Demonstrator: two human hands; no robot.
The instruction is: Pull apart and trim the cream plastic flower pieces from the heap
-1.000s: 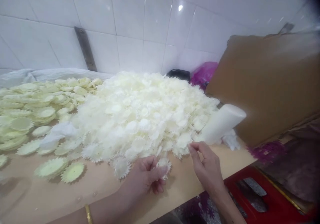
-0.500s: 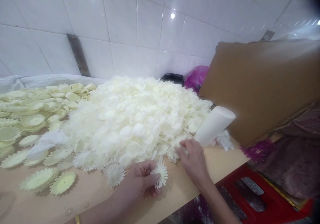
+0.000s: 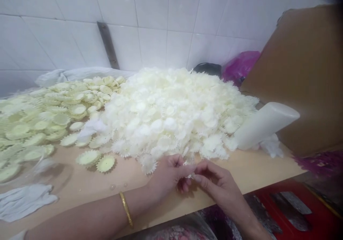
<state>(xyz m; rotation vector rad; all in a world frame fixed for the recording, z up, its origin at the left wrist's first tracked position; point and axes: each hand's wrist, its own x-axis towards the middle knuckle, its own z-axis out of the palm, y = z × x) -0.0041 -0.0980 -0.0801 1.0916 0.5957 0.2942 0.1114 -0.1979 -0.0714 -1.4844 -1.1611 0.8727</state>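
Observation:
A large heap of whitish flower-shaped pieces (image 3: 171, 108) covers the middle of the table (image 3: 128, 177). At its front edge my left hand (image 3: 171, 174) pinches a small white flower piece (image 3: 190, 175), mostly hidden by the fingers. My right hand (image 3: 214, 181) meets it there, thumb and fingertips closed on the same piece. Two pale yellow flower pieces (image 3: 105, 163) lie apart to the left of my hands. A white bottle (image 3: 268, 124) leans at the heap's right side.
Yellowish flower pieces (image 3: 40, 125) spread over the left. A white glove (image 3: 24, 200) lies front left. Behind the heap are a black item (image 3: 207, 68) and a purple bag (image 3: 241, 66). A cardboard box (image 3: 300, 79) stands right; a red stool (image 3: 292, 204) is below the table edge.
My right hand has left the heap and come to my left hand, closing on the flower piece. The view has swung left, bringing the glove into sight.

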